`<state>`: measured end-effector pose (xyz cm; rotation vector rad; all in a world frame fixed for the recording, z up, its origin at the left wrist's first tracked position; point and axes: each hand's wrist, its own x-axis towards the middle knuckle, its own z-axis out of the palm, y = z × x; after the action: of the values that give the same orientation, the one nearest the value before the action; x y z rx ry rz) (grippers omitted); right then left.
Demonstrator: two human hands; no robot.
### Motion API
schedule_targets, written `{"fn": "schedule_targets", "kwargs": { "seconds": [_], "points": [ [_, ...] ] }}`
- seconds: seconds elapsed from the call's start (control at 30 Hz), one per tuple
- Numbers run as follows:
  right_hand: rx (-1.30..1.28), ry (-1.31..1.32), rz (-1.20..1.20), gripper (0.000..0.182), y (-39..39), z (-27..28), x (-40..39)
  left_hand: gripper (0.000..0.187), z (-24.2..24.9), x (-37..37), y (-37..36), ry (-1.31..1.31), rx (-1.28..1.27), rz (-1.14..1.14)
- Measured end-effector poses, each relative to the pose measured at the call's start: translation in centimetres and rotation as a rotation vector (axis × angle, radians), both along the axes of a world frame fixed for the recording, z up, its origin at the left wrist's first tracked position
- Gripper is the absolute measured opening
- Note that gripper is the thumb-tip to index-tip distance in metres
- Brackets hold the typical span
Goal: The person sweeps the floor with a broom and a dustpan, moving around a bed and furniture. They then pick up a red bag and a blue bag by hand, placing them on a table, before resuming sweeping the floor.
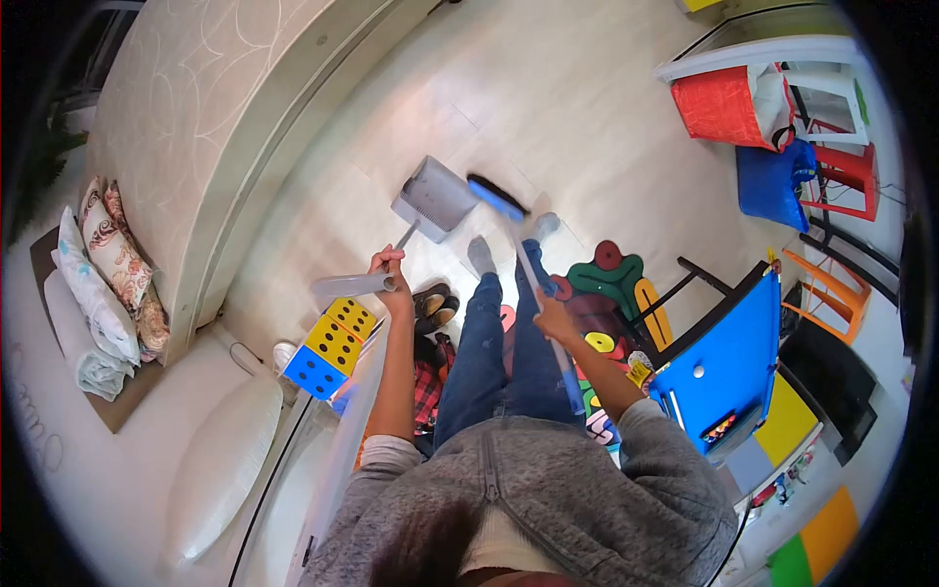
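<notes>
My left hand [388,262] is closed around the thin handle of a grey dustpan [438,200], whose pan is at the floor ahead of my feet. A pale grey tube-like piece [350,286] shows right at that wrist. In my right hand [556,321] is the long handle of a broom [499,199], with fingers wrapped about its middle. The blue broom head with dark bristles lies just right of the dustpan, close to its edge. The handle's blue end [572,391] reaches back toward my waist.
A blue pool table [724,342] stands to my right, beside a colourful mat [604,279]. Red [729,106] and blue [773,181] bags sit farther right. Left are shoes [435,306], dotted yellow and blue blocks [333,347], pillows [108,274] and a large curved patterned panel [196,117].
</notes>
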<state>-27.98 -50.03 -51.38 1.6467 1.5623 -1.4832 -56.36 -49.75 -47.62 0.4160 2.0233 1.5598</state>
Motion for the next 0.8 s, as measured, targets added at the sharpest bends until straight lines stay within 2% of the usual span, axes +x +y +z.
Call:
{"fn": "schedule_targets", "kwargs": {
  "seconds": [0.03,0.13,0.2,0.27,0.3,0.33,0.37,0.4,0.43,0.47,0.53,0.57,0.6,0.67,0.7,0.73,0.8],
  "points": [
    [-0.07,-0.011,-0.017,0.064,-0.3,0.1,0.5,0.01,-0.1,0.1,0.0,-0.007,0.009,0.002],
    [0.252,0.047,0.144,0.062,-0.7,-3.0,-2.8,0.01,0.6,0.2,0.8,0.015,-0.024,-0.006],
    [0.328,0.015,0.226,0.062,1.4,-7.2,-6.1,0.01,0.6,0.4,0.6,0.03,-0.03,-0.005],
    [-0.013,0.139,-0.075,0.063,6.6,-4.1,-8.4,0.011,0.0,-0.4,0.0,0.043,0.004,-0.031],
    [0.106,0.301,-0.213,0.062,7.5,-3.6,-7.1,0.01,0.3,-0.6,-0.1,0.041,-0.014,-0.028],
    [-0.086,0.361,-0.301,0.061,9.7,-2.7,-4.6,0.01,0.6,-0.5,0.1,0.032,-0.023,-0.023],
    [-0.362,0.512,-0.446,0.06,12.4,0.7,-1.8,0.01,0.8,-0.3,0.2,0.018,-0.031,-0.015],
    [-0.207,0.35,-0.263,0.061,14.1,4.6,-0.2,0.01,0.5,-0.3,0.1,0.005,-0.029,-0.013],
    [-0.165,0.289,-0.215,0.062,15.2,7.1,1.1,0.01,-0.2,-0.5,0.0,-0.002,-0.021,-0.006],
    [-0.18,0.279,-0.232,0.062,16.1,6.7,2.9,0.01,-0.8,-0.6,0.0,-0.009,-0.019,0.003],
    [-0.04,0.119,-0.091,0.062,19.2,6.4,2.9,0.01,0.3,-0.1,0.1,0.032,-0.033,-0.019],
    [0.17,0.104,-0.092,0.062,20.0,4.1,2.2,0.01,0.7,0.0,0.5,0.058,-0.029,-0.033],
    [0.2,0.073,-0.109,0.06,20.9,1.4,1.0,0.01,-0.1,-0.1,0.3,0.019,0.015,-0.025],
    [0.364,0.095,-0.098,0.057,19.0,-8.6,-0.7,0.009,0.3,0.2,0.3,-0.017,0.021,0.016],
    [0.427,0.124,0.118,0.063,15.3,-14.4,-0.5,0.009,0.6,0.2,0.4,-0.036,0.023,0.027],
    [0.291,0.089,-0.004,0.059,11.9,-13.6,-3.0,0.009,0.5,0.0,0.5,-0.015,0.01,0.016],
    [0.318,0.059,0.083,0.061,4.2,-9.6,-5.2,0.009,0.3,0.0,0.0,0.014,-0.023,0.006]
  ]
}}
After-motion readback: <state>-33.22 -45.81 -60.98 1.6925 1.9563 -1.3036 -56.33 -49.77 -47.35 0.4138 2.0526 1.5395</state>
